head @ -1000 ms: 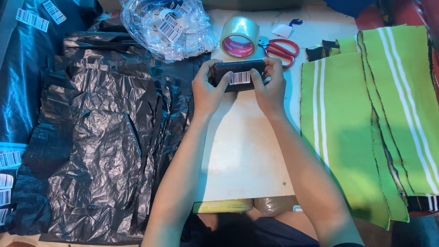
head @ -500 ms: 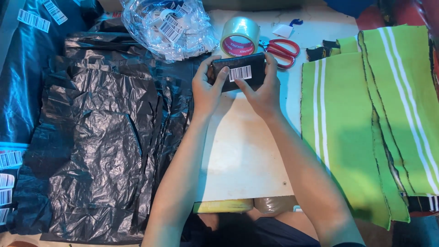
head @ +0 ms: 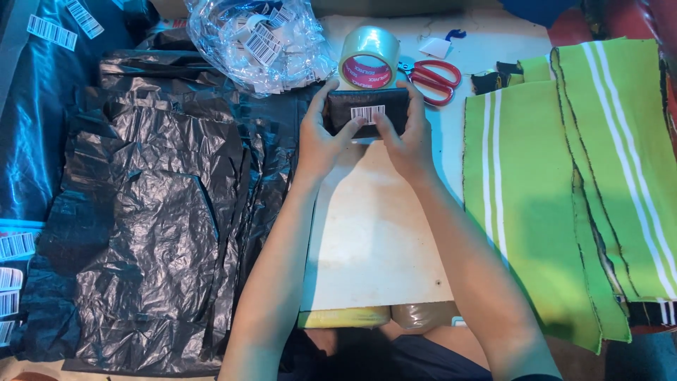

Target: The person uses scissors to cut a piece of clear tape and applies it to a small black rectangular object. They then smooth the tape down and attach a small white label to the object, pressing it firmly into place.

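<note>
Both of my hands hold a small black wrapped packet (head: pixel 384 103) with a white barcode sticker on its top face, just above the far end of a pale board (head: pixel 367 240). My left hand (head: pixel 321 137) grips the packet's left end, its thumb beside the sticker. My right hand (head: pixel 405 137) grips the right end, with its thumb pressing on the sticker. A roll of clear tape (head: pixel 369 60) stands just beyond the packet, and red-handled scissors (head: pixel 434 76) lie to its right.
A stack of crumpled black plastic bags (head: pixel 148 212) covers the left side. A clear bag full of barcode stickers (head: pixel 261 39) lies at the back. Green fabric pieces with white stripes (head: pixel 564 183) overlap on the right. Sticker sheets (head: pixel 14 247) sit at the left edge.
The packet has been turned so its stickered face looks up. My thumbs have shifted onto and beside the sticker. The packet stayed in the same spot above the board.
</note>
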